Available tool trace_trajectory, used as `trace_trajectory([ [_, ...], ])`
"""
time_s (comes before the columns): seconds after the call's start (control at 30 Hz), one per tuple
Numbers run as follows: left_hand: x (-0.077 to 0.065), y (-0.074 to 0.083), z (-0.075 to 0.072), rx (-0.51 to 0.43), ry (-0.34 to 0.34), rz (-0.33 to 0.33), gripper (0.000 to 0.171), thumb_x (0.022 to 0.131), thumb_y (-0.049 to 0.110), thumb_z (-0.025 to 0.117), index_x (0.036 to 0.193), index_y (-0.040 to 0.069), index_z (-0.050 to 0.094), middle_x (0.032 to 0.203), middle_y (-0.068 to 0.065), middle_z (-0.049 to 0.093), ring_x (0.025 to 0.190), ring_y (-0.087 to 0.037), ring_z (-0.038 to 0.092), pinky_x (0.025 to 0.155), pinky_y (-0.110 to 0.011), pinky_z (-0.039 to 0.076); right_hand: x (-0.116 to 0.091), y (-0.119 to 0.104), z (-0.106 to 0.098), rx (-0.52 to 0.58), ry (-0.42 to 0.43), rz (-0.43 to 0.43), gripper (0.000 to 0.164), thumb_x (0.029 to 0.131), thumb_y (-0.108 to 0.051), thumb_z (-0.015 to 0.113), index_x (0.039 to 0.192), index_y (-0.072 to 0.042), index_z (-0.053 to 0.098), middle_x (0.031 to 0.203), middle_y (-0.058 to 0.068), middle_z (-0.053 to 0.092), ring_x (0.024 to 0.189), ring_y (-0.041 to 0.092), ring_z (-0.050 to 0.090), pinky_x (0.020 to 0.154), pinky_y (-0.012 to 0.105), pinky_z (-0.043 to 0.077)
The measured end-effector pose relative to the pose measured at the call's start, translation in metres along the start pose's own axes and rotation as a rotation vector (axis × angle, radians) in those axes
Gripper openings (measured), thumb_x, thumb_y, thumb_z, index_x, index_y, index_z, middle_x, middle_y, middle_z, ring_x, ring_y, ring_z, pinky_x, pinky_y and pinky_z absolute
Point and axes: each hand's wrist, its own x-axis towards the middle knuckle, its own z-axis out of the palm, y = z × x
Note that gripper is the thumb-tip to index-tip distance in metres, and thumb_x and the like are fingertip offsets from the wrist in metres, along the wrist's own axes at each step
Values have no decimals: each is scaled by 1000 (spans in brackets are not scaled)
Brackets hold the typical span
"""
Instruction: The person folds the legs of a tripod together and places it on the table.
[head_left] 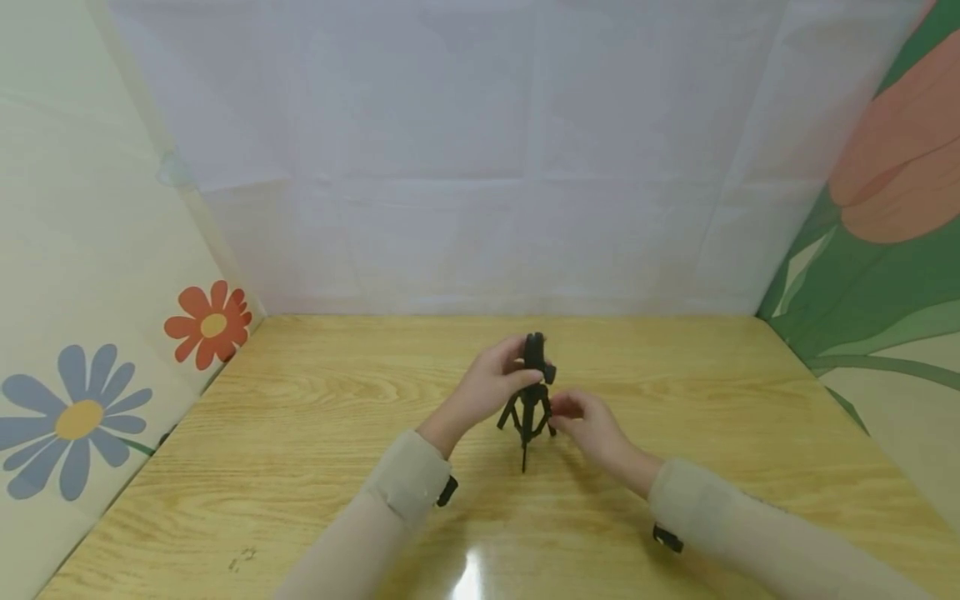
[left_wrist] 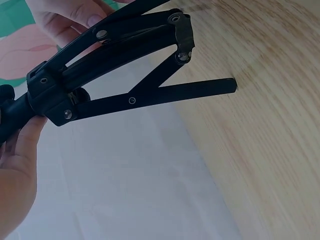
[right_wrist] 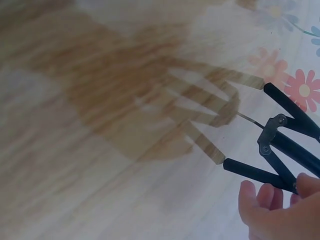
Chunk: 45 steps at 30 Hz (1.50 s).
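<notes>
A small black tripod (head_left: pixel 528 408) stands near the middle of the wooden table, its legs partly spread, with a thin rod pointing down below its centre post. My left hand (head_left: pixel 487 387) grips its upper part, just under the black head (head_left: pixel 534 350). In the left wrist view, the fingers of that hand (left_wrist: pixel 17 175) wrap the post behind the leg hub (left_wrist: pixel 50 92). On the right side, my right hand (head_left: pixel 592 429) pinches one tripod leg. The right wrist view has curled fingers (right_wrist: pixel 275 215) at that leg (right_wrist: pixel 255 171), near its hinged brace.
The wooden table (head_left: pixel 300 433) reaches back to a white cloth backdrop (head_left: pixel 450 208). Flower-patterned panels stand at the left (head_left: pixel 82 250) and right (head_left: pixel 900 275). Each wrist carries a small black camera.
</notes>
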Motion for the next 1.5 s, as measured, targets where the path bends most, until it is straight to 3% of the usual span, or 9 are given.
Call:
trace_trajectory([
  [0.37, 0, 0, -3, -24, -32, 11, 43, 98, -2, 53, 140, -3, 44, 125, -27, 57, 116, -35, 58, 95, -39, 49, 0, 0, 0, 17, -2, -8, 14, 90, 8, 62, 103, 7, 64, 100, 14, 67, 97, 30, 63, 86, 42, 52],
  [0.63, 2, -1, -10, 5, -101, 46, 39, 99, -1, 52, 137, -5, 47, 120, -25, 61, 113, -32, 61, 94, -38, 50, 1, 0, 0, 14, -1, 0, 11, 87, 11, 63, 96, 6, 65, 92, 10, 65, 87, 24, 63, 77, 37, 54],
  [1.0, 4, -4, -21, -46, -165, 18, 37, 99, -3, 51, 136, -4, 49, 118, -20, 62, 111, -30, 62, 96, -39, 48, 2, -1, 3, 3, 16, -57, 11, 83, 16, 64, 88, 6, 65, 87, 12, 67, 81, 24, 63, 73, 37, 55],
  [1.2, 6, -5, -25, -62, -208, 5, 38, 99, -3, 50, 137, -4, 47, 120, -21, 61, 113, -30, 60, 98, -40, 47, 1, -4, 6, -14, 21, -68, 10, 83, 15, 65, 87, 5, 66, 86, 12, 68, 83, 25, 64, 77, 39, 54],
  [1.33, 7, -7, -29, -66, -242, -3, 38, 99, -3, 49, 137, -4, 46, 121, -20, 61, 114, -29, 59, 99, -40, 46, 1, -1, 6, -27, -3, -104, 9, 83, 13, 66, 88, 6, 66, 88, 14, 69, 85, 28, 65, 80, 41, 54],
  [1.5, 9, -8, -33, -86, -308, 11, 37, 100, -2, 48, 136, -6, 45, 119, -20, 62, 114, -28, 59, 99, -41, 45, 2, 4, 2, -27, -110, -164, 15, 84, 13, 64, 99, 12, 65, 96, 20, 69, 91, 33, 66, 82, 42, 55],
])
